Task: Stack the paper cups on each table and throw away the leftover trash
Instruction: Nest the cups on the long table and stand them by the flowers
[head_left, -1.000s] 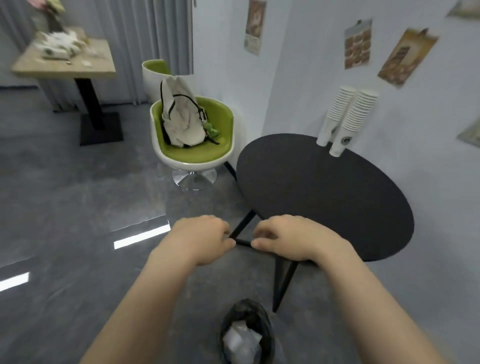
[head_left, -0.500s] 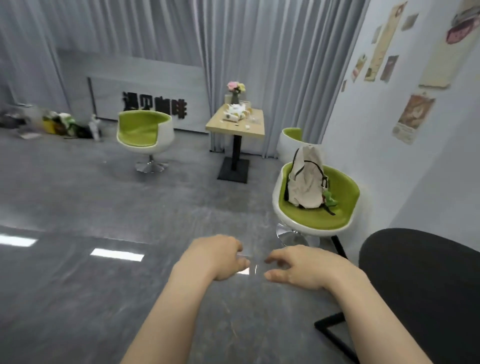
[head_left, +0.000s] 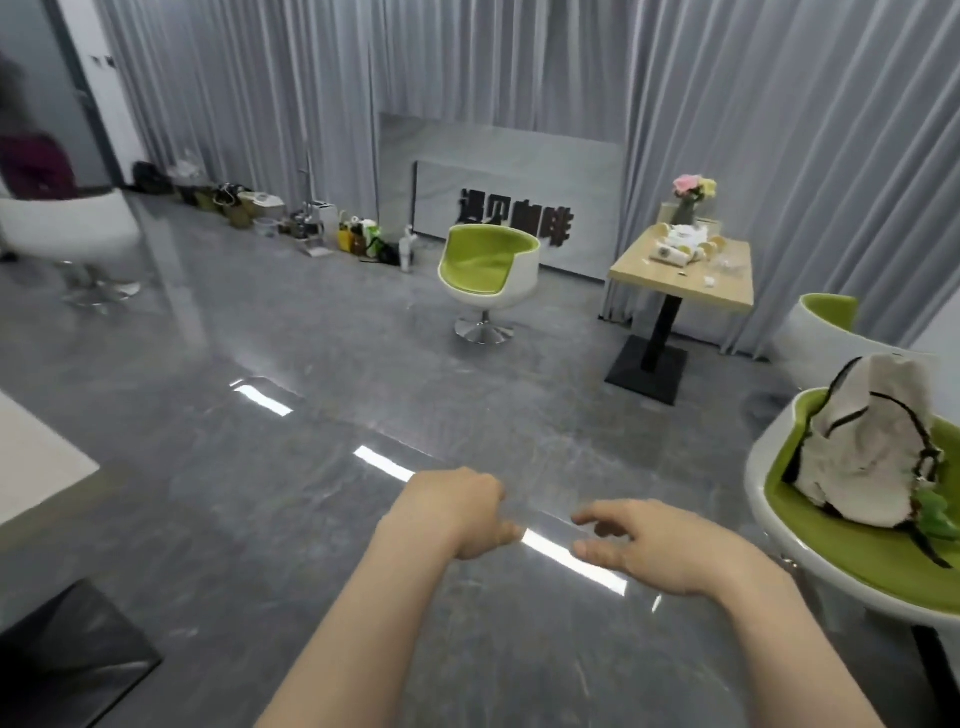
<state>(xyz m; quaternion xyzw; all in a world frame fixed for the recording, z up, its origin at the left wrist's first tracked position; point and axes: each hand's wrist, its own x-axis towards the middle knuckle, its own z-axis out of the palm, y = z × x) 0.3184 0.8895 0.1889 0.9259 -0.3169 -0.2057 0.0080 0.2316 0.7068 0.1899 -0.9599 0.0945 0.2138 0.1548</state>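
Ahead, glossy grey tiled floor (head_left: 260, 467) and grey curtains (head_left: 779, 130); both hands empty, left hand (head_left: 457, 512) loosely curled, right hand (head_left: 660, 551) fingers spread. White paper cups (head_left: 675, 248) lie tipped on the far square wooden tabletop (head_left: 675, 283), long axes roughly level; pointing direction unclear.

Wooden table (head_left: 675, 283) bears scattered paper cups (head_left: 675, 249), vase (head_left: 687, 210)

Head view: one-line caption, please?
Empty left hand and right hand held out over grey floor, facing wooden table littered with paper cups.
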